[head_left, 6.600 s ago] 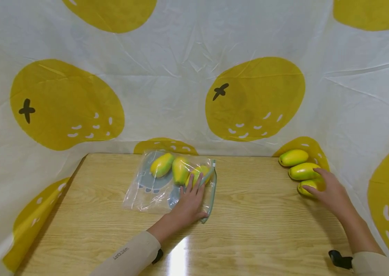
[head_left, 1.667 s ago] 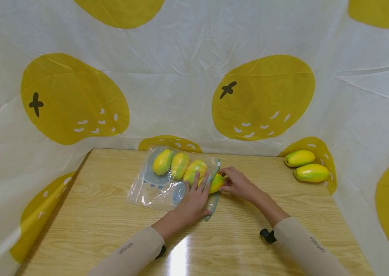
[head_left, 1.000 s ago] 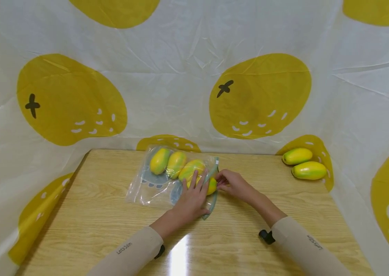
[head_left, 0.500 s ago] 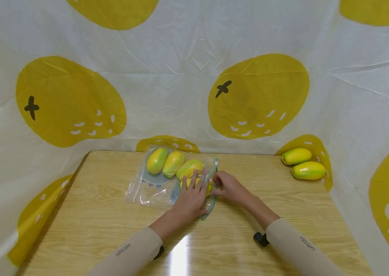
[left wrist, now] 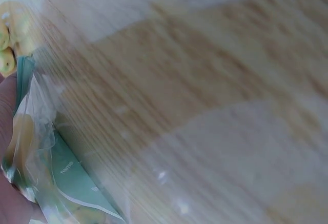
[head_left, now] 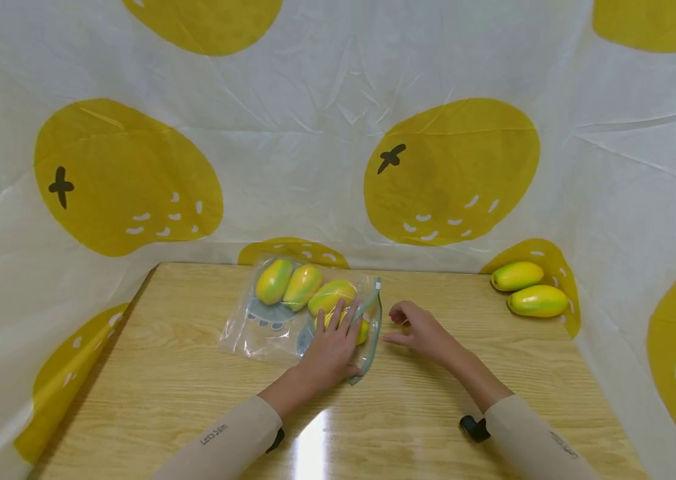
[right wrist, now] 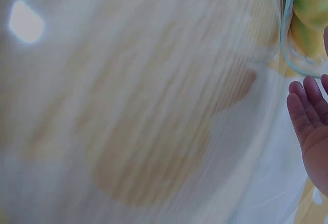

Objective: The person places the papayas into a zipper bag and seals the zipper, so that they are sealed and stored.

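A clear zip bag (head_left: 242,343) with a blue-grey print lies on the table, its green zip edge (head_left: 379,320) facing right. Inside are several yellow-green papayas (head_left: 303,287). My left hand (head_left: 329,353) rests on the bag, fingers spread over the papaya nearest the mouth (head_left: 364,331) and partly hiding it; the thumb touches the zip edge. My right hand (head_left: 425,333) is just right of the mouth, apart from the bag, holding nothing, its fingers loosely bent. In the right wrist view, the right hand (right wrist: 312,126) appears near the bag's edge.
Two more papayas (head_left: 537,301) lie at the table's back right corner. A white cloth with a yellow fruit print (head_left: 290,187) stands around the back and sides of the wooden table (head_left: 182,400).
A third papaya has left the back right group; my right hand brought it to the bag and pushed it inside. That hand has since let go and drawn back right. My left hand stayed on the bag.
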The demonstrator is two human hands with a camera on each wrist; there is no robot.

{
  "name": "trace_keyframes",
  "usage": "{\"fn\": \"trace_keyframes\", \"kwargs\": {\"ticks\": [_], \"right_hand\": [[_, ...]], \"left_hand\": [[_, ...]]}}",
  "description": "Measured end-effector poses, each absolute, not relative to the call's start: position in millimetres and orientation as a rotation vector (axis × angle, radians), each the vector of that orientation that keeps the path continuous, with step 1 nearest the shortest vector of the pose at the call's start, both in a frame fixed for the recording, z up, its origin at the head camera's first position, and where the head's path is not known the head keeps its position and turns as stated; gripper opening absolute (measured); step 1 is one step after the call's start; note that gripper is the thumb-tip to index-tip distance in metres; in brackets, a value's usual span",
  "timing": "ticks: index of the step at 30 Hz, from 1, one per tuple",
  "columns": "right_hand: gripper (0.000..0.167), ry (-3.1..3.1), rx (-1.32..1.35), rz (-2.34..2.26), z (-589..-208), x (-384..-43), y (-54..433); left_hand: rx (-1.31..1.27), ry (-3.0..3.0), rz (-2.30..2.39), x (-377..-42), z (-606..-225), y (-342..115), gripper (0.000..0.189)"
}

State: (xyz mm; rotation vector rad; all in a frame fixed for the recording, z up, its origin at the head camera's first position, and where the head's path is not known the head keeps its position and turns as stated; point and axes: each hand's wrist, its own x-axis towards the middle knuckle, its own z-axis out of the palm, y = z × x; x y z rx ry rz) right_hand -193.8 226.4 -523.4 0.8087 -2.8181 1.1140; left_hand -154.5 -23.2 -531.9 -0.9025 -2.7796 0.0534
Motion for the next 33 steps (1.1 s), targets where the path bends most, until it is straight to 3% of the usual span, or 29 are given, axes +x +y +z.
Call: {"fn": "trace_keyframes", "kwargs": {"ticks": [13, 22, 33], "right_hand": [[0.073, -2.905, 0.606, 0.913, -527, -179, 292], [0.091, -2.831, 0.46, 0.85, -508, -192, 363], [0.099, -2.86, 0.345, 0.677, -488, -210, 446]], "left_hand": [[-0.902, -2.794, 0.027, -154, -532, -24, 0.114], [-0.905, -2.793, 0.04, -155, -532, -24, 0.114], [-0.908, -2.795, 0.016, -155, -530, -24, 0.114]]}}
